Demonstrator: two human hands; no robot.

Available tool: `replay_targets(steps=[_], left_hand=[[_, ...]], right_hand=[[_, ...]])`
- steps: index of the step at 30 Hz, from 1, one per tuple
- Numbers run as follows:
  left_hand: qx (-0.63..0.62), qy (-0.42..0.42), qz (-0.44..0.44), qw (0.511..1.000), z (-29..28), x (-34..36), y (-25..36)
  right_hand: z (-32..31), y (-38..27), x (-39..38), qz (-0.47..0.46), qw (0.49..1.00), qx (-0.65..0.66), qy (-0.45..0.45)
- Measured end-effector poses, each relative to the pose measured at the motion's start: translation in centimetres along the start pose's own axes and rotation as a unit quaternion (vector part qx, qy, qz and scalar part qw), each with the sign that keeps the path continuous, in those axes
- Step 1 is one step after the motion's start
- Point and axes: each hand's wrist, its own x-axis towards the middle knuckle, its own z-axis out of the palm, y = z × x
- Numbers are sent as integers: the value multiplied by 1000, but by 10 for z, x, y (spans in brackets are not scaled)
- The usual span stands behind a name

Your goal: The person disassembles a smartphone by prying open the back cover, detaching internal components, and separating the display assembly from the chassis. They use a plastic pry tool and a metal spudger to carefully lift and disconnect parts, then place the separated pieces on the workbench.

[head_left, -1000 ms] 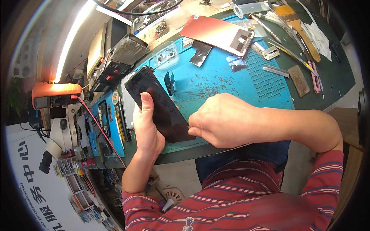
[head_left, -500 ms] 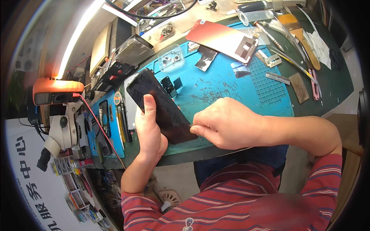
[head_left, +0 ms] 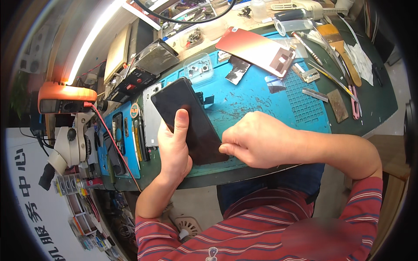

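My left hand [head_left: 176,150] grips a black smartphone [head_left: 198,126], its thumb laid over the dark glass and its fingers hidden underneath. The phone is tilted, with its top pointing away to the left. At the phone's lower right edge, my right hand [head_left: 259,141] is closed in a pinch, thumb against curled fingers. Whatever lies in that pinch is too small or hidden to make out. A small black part [head_left: 205,100] shows just beyond the phone's right edge. A silver-grey phone-sized plate [head_left: 151,117] lies behind my left hand.
A blue work mat [head_left: 257,104] covers the bench. On it lie a red phone back cover [head_left: 257,50], a clear box of small parts [head_left: 198,68] and a silver foil piece [head_left: 237,69]. Brushes, tweezers [head_left: 333,76] and a metal block [head_left: 337,105] are at right; an orange-cased meter [head_left: 67,98] stands left.
The phone now lies slightly further right in view, tilted a bit differently, with less reflection on its glass. Both hands keep their holds; the right stays at the phone's lower right edge.
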Motion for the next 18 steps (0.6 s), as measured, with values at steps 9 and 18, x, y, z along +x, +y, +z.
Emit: replay_targets(steps=[9,18], left_hand=[[-14,-60,62,996,0,2,10],[-183,-111,21,977,13,3,14]], right_hand=[[-18,-9,1,69,991,52,-98],[-23,-6,2,64,991,22,-119]])
